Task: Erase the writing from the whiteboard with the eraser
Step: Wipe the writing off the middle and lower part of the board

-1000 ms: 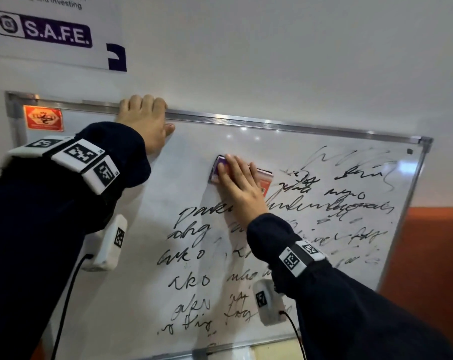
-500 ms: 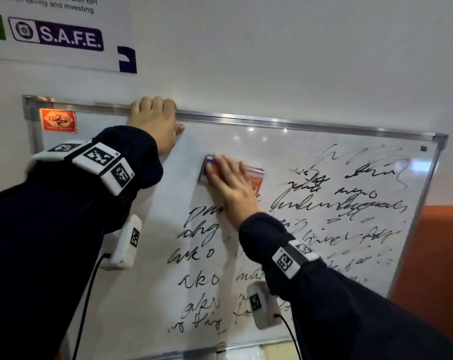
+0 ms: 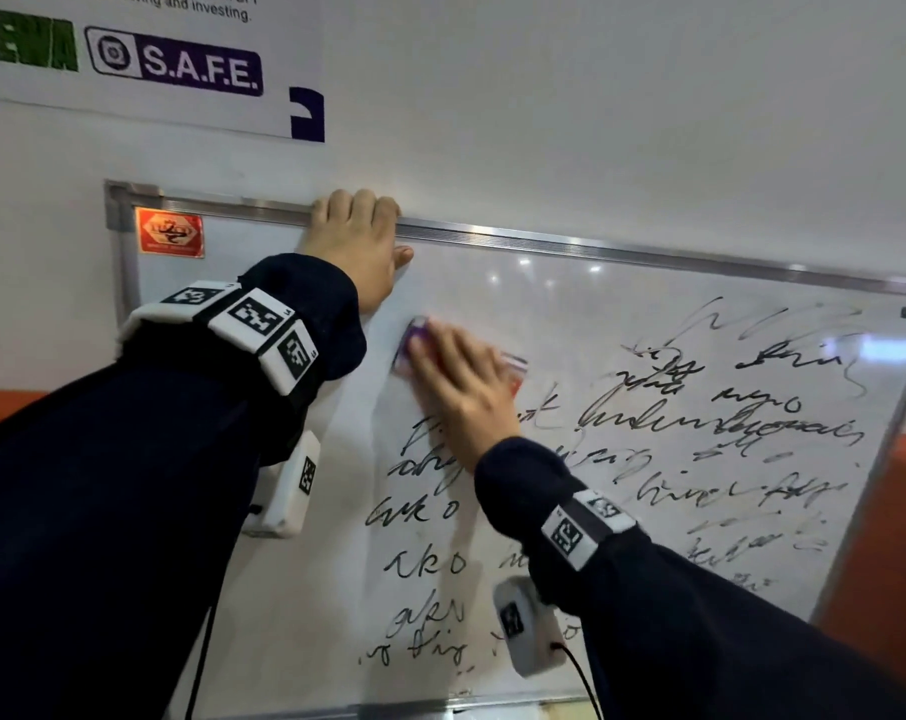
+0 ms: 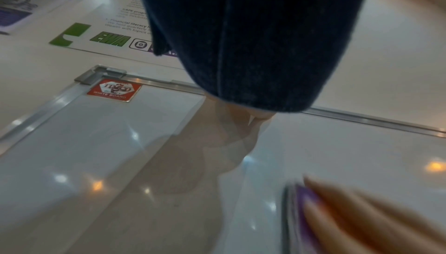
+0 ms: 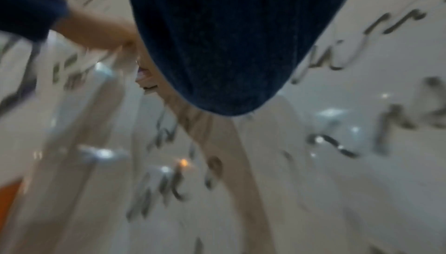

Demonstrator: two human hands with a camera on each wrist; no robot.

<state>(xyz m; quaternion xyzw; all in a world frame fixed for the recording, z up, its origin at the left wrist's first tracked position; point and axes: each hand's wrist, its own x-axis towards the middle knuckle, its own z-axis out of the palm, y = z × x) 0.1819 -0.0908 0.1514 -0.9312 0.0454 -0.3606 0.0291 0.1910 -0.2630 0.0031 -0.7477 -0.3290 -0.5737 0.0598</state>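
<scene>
We are pressing the right hand [image 3: 461, 387] flat over the eraser [image 3: 414, 337], fingers laid out nearly straight across its back, pinning it against the whiteboard [image 3: 570, 324]; whether the thumb is wrapping an edge we cannot tell, since the hand is motion-blurred. The eraser is sitting in the upper middle of the board, its purple end poking out past the fingertips and a red-and-white corner showing on the far side of the hand. In the left wrist view the same purple edge [image 4: 305, 210] is showing under blurred fingers. We are hooking the left hand [image 3: 354, 236] over the board's top frame [image 3: 596, 249], fingers curled over the metal rail, thumb lying against the white surface just below it.

Going from big to small: the pale wall [image 3: 596, 96] is filling the background, with an orange band [image 3: 903, 537] low on the right. The whiteboard is hanging tilted in view, its left part beneath the left hand wiped clean. Black handwriting [image 3: 700, 423] is covering the middle and right, some strokes on the right looking faint and smeared. A poster [image 3: 180, 59] reading S.A.F.E. is hanging above the board's left corner. A small red sticker [image 3: 170, 232] is sitting in the board's top left corner. Both sleeves are dark, with tagged wristbands.
</scene>
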